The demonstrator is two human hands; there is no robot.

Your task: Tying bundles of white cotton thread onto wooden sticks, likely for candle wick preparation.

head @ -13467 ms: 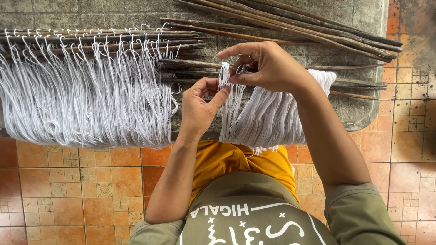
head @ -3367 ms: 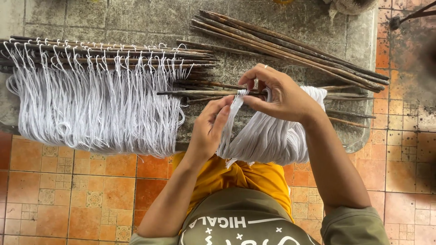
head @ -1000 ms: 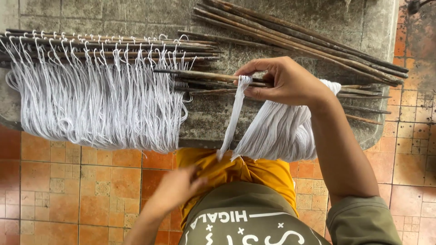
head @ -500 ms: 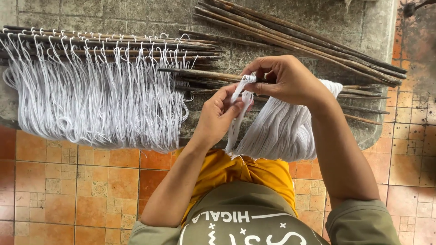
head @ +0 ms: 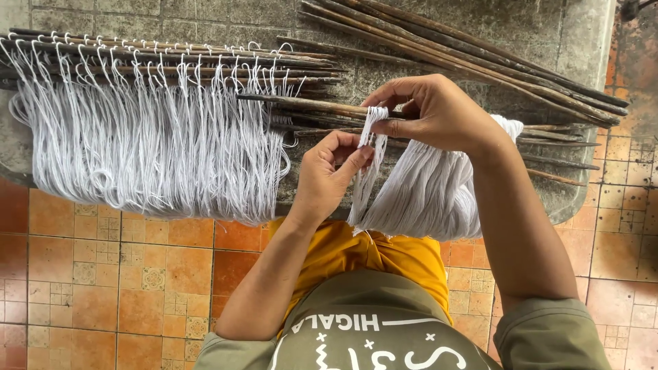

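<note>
My right hand (head: 439, 113) pinches the top of a thin bunch of white strings (head: 370, 147) against a dark wooden stick (head: 301, 105) lying on the concrete slab. My left hand (head: 327, 175) grips the same bunch just below, thumb and fingers closed on it. A thick bundle of white strings (head: 432, 188) hangs under my right wrist and over the slab's front edge. To the left, several sticks carry looped white strings (head: 151, 144) that drape down in a wide curtain.
A pile of long dark sticks (head: 480, 62) lies diagonally across the back right of the grey concrete slab (head: 315, 181). Orange patterned floor tiles (head: 116, 274) spread below and to the right. My yellow and olive clothing fills the bottom centre.
My left hand went down to my lap, then came back up and took hold of the thin string bunch. My right hand stayed at the stick.
</note>
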